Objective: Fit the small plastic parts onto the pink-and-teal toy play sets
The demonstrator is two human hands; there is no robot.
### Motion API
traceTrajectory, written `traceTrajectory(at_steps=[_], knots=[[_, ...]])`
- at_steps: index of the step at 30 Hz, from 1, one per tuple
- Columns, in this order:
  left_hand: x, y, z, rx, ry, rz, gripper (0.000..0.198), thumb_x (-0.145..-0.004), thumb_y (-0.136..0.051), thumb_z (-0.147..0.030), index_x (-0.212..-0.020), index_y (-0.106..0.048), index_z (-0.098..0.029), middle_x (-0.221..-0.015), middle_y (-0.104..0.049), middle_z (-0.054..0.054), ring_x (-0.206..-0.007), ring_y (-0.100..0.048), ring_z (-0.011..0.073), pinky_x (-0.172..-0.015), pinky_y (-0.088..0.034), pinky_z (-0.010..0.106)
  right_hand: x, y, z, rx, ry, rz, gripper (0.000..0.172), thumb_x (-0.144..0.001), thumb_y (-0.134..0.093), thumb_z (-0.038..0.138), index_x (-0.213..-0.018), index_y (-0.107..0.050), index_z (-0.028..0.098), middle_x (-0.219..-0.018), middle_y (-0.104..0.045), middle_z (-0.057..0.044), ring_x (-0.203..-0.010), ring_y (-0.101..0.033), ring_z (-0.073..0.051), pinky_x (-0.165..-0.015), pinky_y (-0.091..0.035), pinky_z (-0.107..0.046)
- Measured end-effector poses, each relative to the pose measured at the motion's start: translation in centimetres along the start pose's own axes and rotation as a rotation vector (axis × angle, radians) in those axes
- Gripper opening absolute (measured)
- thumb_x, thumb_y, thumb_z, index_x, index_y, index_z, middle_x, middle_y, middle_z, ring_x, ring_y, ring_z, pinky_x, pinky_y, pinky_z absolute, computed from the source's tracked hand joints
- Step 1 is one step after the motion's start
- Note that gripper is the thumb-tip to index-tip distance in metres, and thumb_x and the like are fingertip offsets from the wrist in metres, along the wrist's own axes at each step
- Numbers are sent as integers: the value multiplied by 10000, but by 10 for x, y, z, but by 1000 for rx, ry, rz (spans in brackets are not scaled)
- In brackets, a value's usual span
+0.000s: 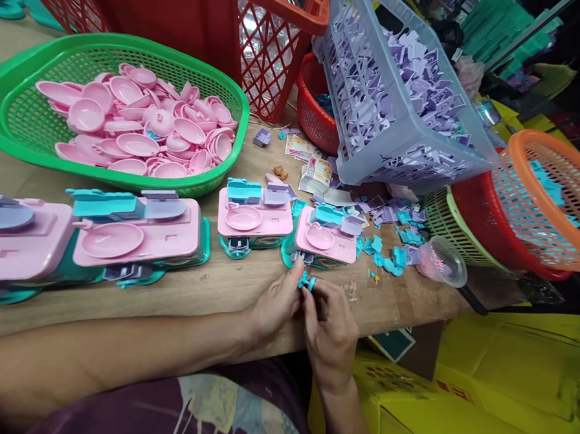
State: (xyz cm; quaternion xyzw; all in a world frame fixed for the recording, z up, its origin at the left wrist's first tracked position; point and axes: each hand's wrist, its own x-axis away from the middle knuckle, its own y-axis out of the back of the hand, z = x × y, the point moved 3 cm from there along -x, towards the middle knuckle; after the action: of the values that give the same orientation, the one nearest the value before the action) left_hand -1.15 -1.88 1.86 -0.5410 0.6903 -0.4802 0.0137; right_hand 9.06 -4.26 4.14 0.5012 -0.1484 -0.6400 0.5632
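My left hand (276, 302) is closed, pinching a small teal plastic part (307, 281) between thumb and fingers at the table's near edge. On the part's other side, my right hand (332, 323) grips it with thumb and forefinger. Its exact kind is hard to make out, as fingertips cover some of it. Just beyond my hands stands a pink-topped toy kitchen unit (334, 246) with a teal base. A similar toy unit (274, 226) is to its left, with a pink pan (244, 218) on top. Further left, larger-looking units (182, 237) stand in the same row.
A green basket (31, 54) of pink toy dishes is at the back left, before a red crate (184, 17). A tilted translucent crate (371, 156) holds purple parts. Loose teal pieces (397, 256) and a clear cup (457, 271) lie right. Yellow boxes (420, 411) stand below.
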Motion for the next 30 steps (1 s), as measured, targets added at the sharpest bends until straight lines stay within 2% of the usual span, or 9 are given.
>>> traceTrajectory(at_steps=[3,6,11,14,20,24,26,28,30], knots=[[3,-6,-2,88,49,25,477,-949,-397,-555,-1194,-576,-187,-1236,-601,88,-1242,-483,205,-1047,-388,310,3,3,-6,-66,3,-67,347,-851,-636,113,-1183,-570,192,-1010,-663,-68,-911,-644,-153,-819,-548,-286],[5,-11,-3,160,86,9,503,-952,-394,-548,-1215,-563,-155,-1247,-595,113,-1234,-498,204,-1073,-374,320,12,-3,-8,-54,44,-117,381,-844,-622,65,-1196,-598,209,-1034,-671,-71,-961,-644,-162,-835,-551,-300],[5,-17,-3,282,83,74,487,-988,-335,-475,-1221,-562,-113,-1200,-619,133,-1164,-557,202,-1100,-359,348,26,-16,-9,98,62,-182,462,-869,-573,60,-1306,-545,209,-1101,-672,-90,-1021,-639,-192,-994,-483,-445],[6,-16,-1,272,81,91,502,-998,-290,-465,-1231,-569,-120,-1203,-623,126,-1170,-556,204,-1100,-364,352,28,-19,-8,128,73,-163,460,-891,-537,72,-1330,-529,210,-1104,-669,-95,-1031,-636,-195,-1049,-428,-483],[6,-13,-1,189,94,14,503,-966,-369,-509,-1241,-574,-141,-1211,-625,115,-1186,-546,218,-1093,-370,349,27,-23,-4,180,73,-29,444,-939,-465,165,-1380,-482,222,-1161,-633,-112,-1078,-603,-225,-1089,-336,-527],[4,-14,-1,142,44,83,469,-955,-403,-509,-1181,-595,-146,-1160,-643,114,-1157,-559,209,-1088,-362,344,25,-21,-3,168,44,-12,432,-931,-467,156,-1357,-506,217,-1160,-630,-110,-1087,-593,-223,-1100,-286,-546],[2,-12,0,84,1,151,452,-924,-468,-526,-1131,-601,-147,-1107,-655,111,-1109,-580,207,-1062,-377,351,22,-15,-7,83,-2,-19,400,-923,-467,136,-1304,-552,221,-1128,-642,-100,-1061,-604,-206,-1074,-340,-510],[-1,-8,2,-25,-22,218,406,-877,-550,-509,-1055,-603,-148,-1046,-659,99,-1026,-604,197,-1002,-415,352,20,-6,-15,-96,-86,20,340,-923,-464,130,-1216,-611,218,-1088,-650,-90,-1021,-617,-183,-977,-460,-411],[-3,-5,3,-189,12,248,328,-847,-578,-460,-943,-593,-147,-936,-658,80,-887,-623,180,-891,-467,336,17,4,-24,-247,-166,77,285,-924,-483,153,-1157,-635,215,-1080,-645,-85,-1006,-617,-171,-883,-518,-333]])
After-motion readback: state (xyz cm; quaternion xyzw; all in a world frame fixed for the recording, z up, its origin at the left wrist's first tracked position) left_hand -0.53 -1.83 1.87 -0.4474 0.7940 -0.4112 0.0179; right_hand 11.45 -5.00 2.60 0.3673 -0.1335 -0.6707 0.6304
